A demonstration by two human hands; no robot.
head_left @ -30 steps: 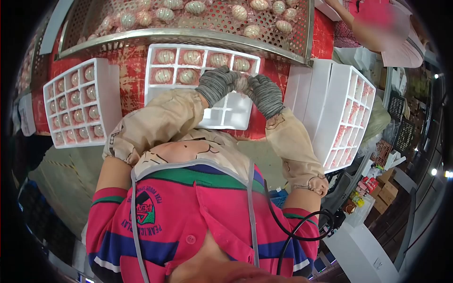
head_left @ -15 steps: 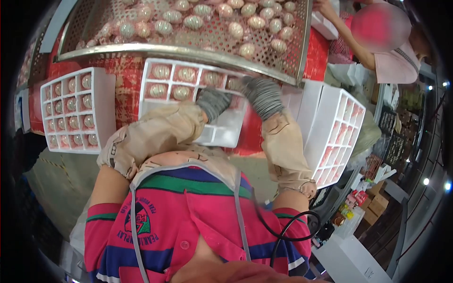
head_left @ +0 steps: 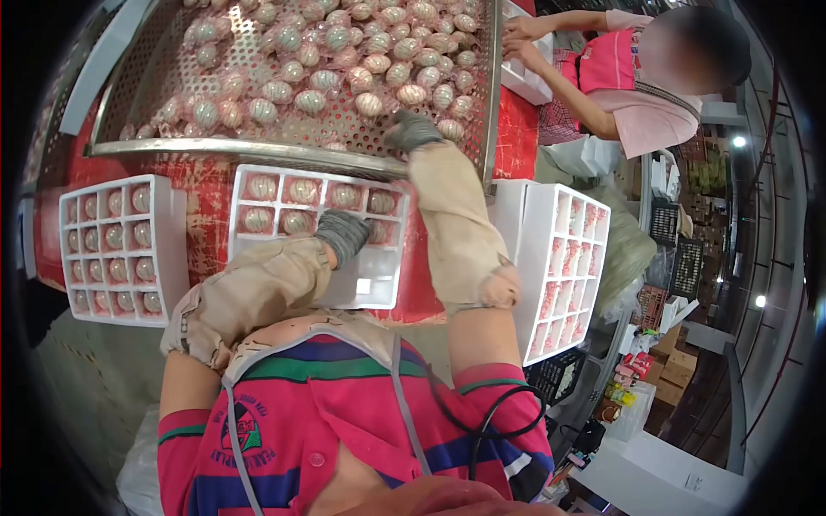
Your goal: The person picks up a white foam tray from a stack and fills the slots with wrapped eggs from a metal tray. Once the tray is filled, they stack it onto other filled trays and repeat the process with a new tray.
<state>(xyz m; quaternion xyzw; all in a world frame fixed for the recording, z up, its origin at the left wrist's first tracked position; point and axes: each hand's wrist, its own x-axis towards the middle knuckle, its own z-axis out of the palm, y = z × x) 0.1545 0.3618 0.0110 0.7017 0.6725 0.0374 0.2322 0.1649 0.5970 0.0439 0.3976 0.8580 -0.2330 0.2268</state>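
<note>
A white divided tray (head_left: 391, 273) stands before me, with wrapped, striped egg-like balls in its two far rows. My left hand (head_left: 342, 238), in a grey knitted glove, is over the second row. Its fingers are curled against a wrapped egg (head_left: 380, 231) at the row's right end; the palm hides the compartment beside it. My right hand (head_left: 413, 133), gloved too, reaches over the rim of the perforated metal tray (head_left: 284, 157). Its fingers are apart, low over the tray, with several wrapped eggs (head_left: 368, 105) close by; nothing shows in them.
A filled white divided tray (head_left: 153, 249) stands on edge at left. Another stack of white divided trays (head_left: 527, 284) is at right. The red table (head_left: 206, 211) has worn paint. At the upper right, a co-worker (head_left: 619, 95) has both hands at a white box (head_left: 527, 79).
My right hand has left the white tray and moved up into the metal tray. A wrapped egg now shows in the far row's right compartment. The whole view has shifted.
</note>
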